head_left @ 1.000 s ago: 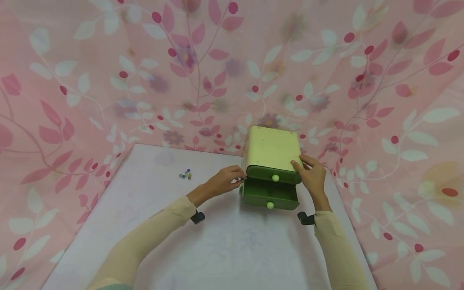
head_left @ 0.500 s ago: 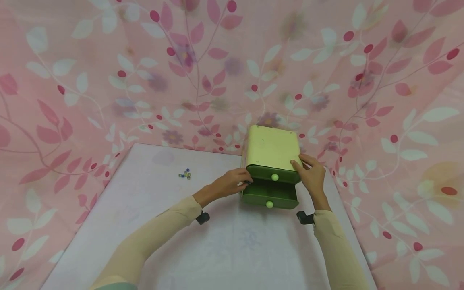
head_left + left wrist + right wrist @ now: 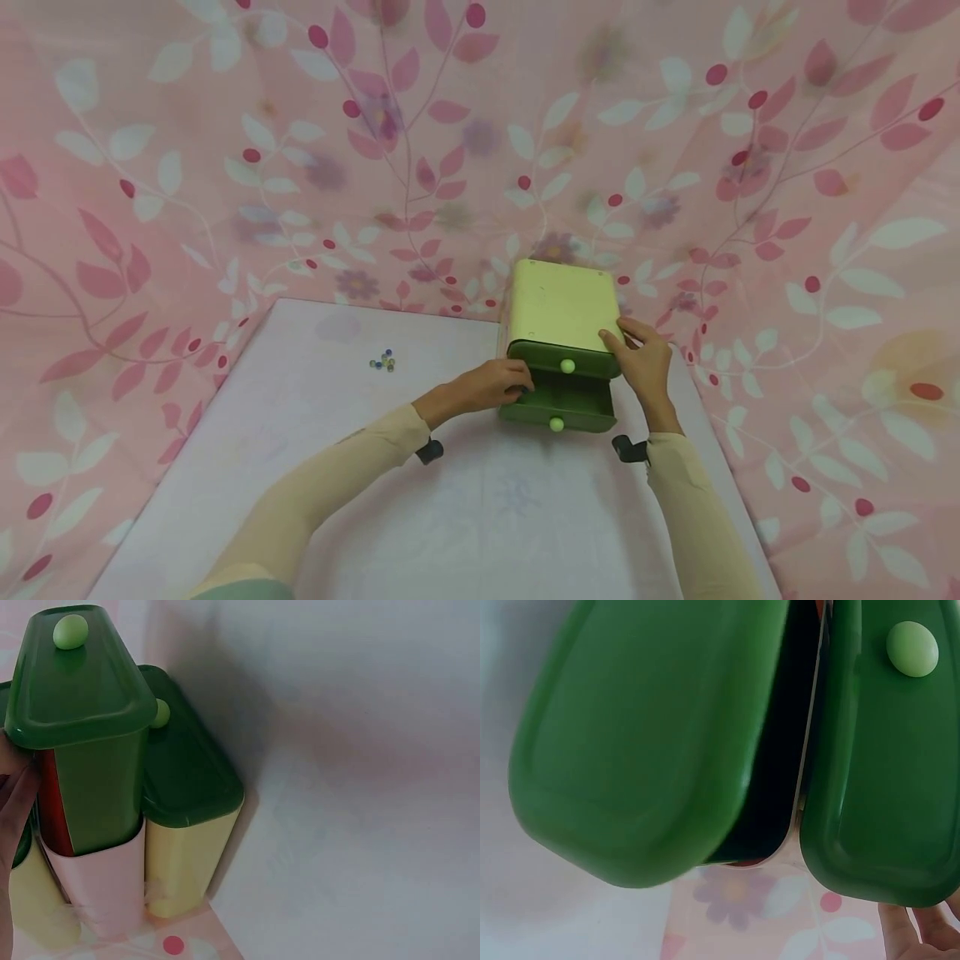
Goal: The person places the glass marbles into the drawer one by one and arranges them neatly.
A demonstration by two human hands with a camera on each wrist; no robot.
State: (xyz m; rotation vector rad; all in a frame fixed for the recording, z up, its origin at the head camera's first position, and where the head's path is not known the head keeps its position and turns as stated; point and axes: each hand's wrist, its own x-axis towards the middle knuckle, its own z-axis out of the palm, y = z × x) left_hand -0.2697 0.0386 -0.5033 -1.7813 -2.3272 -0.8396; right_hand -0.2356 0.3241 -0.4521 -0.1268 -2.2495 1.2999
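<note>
A small drawer cabinet [image 3: 566, 304] with a pale yellow top and green drawer fronts stands on the table. Its top drawer [image 3: 540, 357] is closed, while the drawer below [image 3: 585, 417] is pulled out. My left hand [image 3: 495, 383] reaches over the left side of this open drawer, fingers bent, pinching a small dark marble [image 3: 525, 389] mostly hidden by the fingertips. With the thumb on the top and fingers at the side, my right hand [image 3: 647, 362] holds the cabinet's front right corner. In the left wrist view, the pulled-out drawer [image 3: 101, 780] projects from a pink middle tier.
Several glass marbles [image 3: 384, 362] lie in a loose group on the white table [image 3: 450, 500], left of the cabinet. A pink floral cloth [image 3: 420, 167] hangs close behind and around the table. The closed lower drawer [image 3: 191, 765] has a round green knob.
My left hand has moved right, from beside the cabinet to over the open drawer, carrying the marble. The right hand keeps its hold on the cabinet's corner.
</note>
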